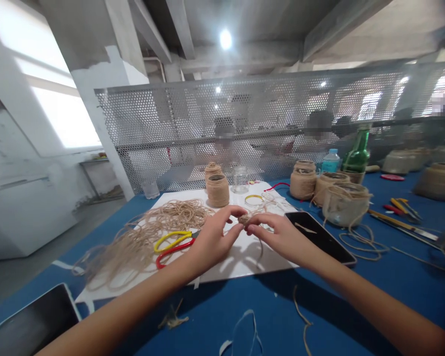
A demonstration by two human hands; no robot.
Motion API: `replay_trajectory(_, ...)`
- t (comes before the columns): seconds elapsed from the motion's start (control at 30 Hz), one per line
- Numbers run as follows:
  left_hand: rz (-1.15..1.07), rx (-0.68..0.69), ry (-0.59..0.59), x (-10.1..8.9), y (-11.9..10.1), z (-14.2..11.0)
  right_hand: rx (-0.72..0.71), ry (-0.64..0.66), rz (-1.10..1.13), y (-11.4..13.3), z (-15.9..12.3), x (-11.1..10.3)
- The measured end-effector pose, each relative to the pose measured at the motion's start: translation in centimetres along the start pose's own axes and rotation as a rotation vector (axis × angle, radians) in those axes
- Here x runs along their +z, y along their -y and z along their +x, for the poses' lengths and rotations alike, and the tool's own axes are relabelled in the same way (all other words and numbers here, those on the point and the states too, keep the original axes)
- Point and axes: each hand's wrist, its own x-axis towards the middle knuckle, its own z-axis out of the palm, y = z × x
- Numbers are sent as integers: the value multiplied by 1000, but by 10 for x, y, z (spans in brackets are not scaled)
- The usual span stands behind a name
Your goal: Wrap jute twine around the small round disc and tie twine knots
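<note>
Over the white sheet [237, 264], my left hand [220, 235] and my right hand [276, 235] meet at the fingertips. Both pinch a small coil of jute twine [244, 219], and a loose tail of twine hangs beneath it. My fingers partly hide the coil. Left of my hands lies a loose heap of jute strands [178, 212]. Scissors with one yellow and one red handle [173, 242] rest beside my left wrist, their blades partly covered by that hand. Behind my hands stand a twine-wrapped jar [218, 191] and a clear glass jar [240, 180].
Right of the sheet are a dark phone [319, 235], several twine-wrapped jars [344, 205], a green bottle [357, 151] and pliers [406, 208]. A dark tablet [35, 324] lies at front left. A perforated metal screen [193, 133] closes the table's back, with people beyond it.
</note>
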Motion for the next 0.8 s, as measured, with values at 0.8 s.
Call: replay_trajectory(0.8, 245, 125, -40, -4, 1, -1, -14, 48, 34, 11, -5, -4)
